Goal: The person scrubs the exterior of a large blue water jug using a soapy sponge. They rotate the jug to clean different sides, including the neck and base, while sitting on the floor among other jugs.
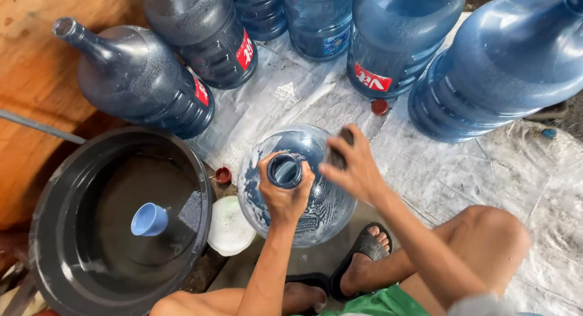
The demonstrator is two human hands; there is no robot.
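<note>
Two hands scrub a soapy jug (303,194) — left hand (284,191) grips its neck; right hand (355,167) clutches a dark scrubber (339,153); rinsing likely follows.

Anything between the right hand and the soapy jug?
Only a dark scrubber: the right hand presses it against the jug. The left hand grips the jug's neck directly, nothing between.

Soft, even daylight fills the scene, with only weak shadows. Pale glare sits on the big jugs (516,61) beyond the right hand (355,167), which is slightly motion-blurred. The basin (61,231) beside the left hand (285,191) is dark inside. Jugs bow outward toward the frame edges.
</note>
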